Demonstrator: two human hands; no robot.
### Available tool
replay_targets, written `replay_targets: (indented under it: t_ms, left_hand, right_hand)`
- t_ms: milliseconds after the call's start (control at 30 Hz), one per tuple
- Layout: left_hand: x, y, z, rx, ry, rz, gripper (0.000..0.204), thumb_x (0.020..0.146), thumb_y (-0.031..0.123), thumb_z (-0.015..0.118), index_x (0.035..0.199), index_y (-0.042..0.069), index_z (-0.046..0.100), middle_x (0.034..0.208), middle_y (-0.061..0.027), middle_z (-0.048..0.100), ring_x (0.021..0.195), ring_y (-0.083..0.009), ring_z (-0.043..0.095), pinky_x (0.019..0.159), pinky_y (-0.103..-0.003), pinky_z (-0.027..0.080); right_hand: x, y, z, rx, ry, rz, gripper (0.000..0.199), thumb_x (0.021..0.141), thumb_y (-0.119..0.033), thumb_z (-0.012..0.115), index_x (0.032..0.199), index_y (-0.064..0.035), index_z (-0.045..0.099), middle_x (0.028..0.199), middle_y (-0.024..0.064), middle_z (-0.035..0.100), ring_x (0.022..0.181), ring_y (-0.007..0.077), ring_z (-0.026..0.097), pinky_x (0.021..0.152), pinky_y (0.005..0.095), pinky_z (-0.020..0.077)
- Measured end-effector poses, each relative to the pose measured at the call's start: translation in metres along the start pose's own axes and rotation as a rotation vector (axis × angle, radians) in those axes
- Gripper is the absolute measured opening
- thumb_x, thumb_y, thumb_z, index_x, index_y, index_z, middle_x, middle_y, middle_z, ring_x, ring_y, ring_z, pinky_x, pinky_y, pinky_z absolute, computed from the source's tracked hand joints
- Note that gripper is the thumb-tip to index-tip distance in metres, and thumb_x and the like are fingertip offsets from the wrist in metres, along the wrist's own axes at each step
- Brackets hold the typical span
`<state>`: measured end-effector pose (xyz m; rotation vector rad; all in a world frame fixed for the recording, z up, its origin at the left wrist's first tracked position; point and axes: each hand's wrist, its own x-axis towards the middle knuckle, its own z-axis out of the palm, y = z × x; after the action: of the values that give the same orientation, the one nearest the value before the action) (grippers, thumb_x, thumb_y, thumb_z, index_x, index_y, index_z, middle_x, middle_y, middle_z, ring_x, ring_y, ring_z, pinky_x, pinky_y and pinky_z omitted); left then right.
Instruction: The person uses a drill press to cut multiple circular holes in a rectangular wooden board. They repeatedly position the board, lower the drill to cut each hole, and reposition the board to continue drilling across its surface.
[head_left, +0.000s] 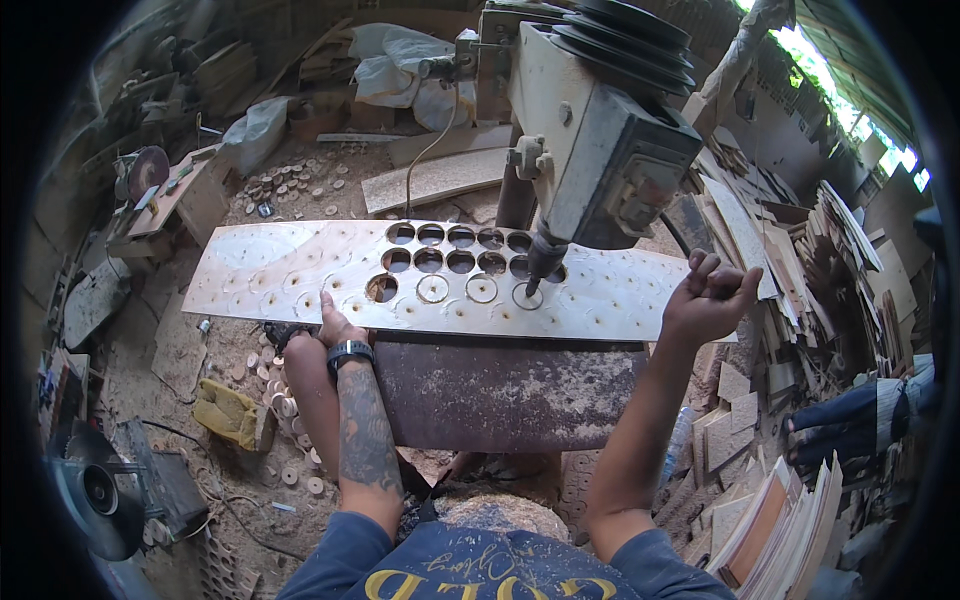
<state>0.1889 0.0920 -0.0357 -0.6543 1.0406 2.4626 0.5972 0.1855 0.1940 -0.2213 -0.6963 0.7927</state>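
Nearest to us, our two forearms rise from the lower edge on either side of a rusty metal table (500, 395). Our left hand (335, 325), with a dark watch (349, 351) on the wrist, lies flat with spread fingers on the near edge of a long pale plywood board (290, 275), pressing on it without closing around it. Our right hand (708, 300) is up at the board's right end, fingers curled into a fist; we cannot tell whether it grips anything. The board lies across the table, with rows of round holes cut through its middle and faint circles marked on the rest. A drill press head (600, 150) hangs above it, its hole-saw bit (540, 262) down at a freshly cut ring. On the ground to the left lie small wooden discs (285, 400), and farther back more of them. Stacked board offcuts (790, 260) fill the right side.
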Motion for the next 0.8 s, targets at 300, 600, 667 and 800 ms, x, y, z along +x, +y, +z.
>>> replay_targets:
  t_ms: [300, 600, 667, 800]
  left_hand:
    - [-0.028, 0.012, 0.003, 0.072, -0.002, 0.003, 0.057, 0.085, 0.023, 0.076, 0.125, -0.010, 0.053, 0.123, -0.0178, 0.063, 0.101, -0.0307, 0.066, 0.085, -0.047, 0.058]
    - [0.009, -0.003, -0.012, 0.017, -0.132, 0.057, 0.050, 0.087, 0.025, 0.076, 0.117, -0.011, 0.058, 0.111, -0.0174, 0.066, 0.090, -0.0300, 0.069, 0.073, -0.046, 0.060]
    - [0.016, -0.006, -0.011, 0.016, -0.096, 0.045, 0.051, 0.087, 0.025, 0.076, 0.117, -0.012, 0.057, 0.111, -0.0176, 0.066, 0.090, -0.0304, 0.069, 0.074, -0.046, 0.061]
    - [0.019, 0.014, -0.008, -0.023, -0.170, 0.014, 0.052, 0.090, 0.030, 0.072, 0.119, -0.010, 0.057, 0.113, -0.0186, 0.066, 0.091, -0.0321, 0.069, 0.076, -0.047, 0.061]
  right_hand:
    - [0.059, -0.021, 0.068, -0.135, -0.156, 0.089, 0.048, 0.100, -0.035, 0.053, 0.059, -0.0141, 0.040, 0.050, -0.0007, 0.029, 0.042, 0.0108, 0.024, 0.044, 0.0301, 0.0255]
    - [0.162, 0.059, 0.181, -0.755, -0.226, 0.176, 0.029, 0.088, -0.036, 0.065, 0.080, -0.0077, 0.062, 0.069, -0.0001, 0.055, 0.056, 0.0099, 0.047, 0.051, 0.0267, 0.0374]
    - [0.175, 0.072, 0.185, -0.804, -0.227, 0.180, 0.032, 0.086, -0.038, 0.067, 0.085, -0.0060, 0.066, 0.075, 0.0020, 0.060, 0.061, 0.0114, 0.051, 0.056, 0.0262, 0.0408]
    - [0.198, 0.081, 0.172, -0.873, -0.233, 0.216, 0.035, 0.083, -0.041, 0.069, 0.084, -0.0061, 0.068, 0.076, 0.0025, 0.061, 0.064, 0.0120, 0.054, 0.060, 0.0287, 0.0425]
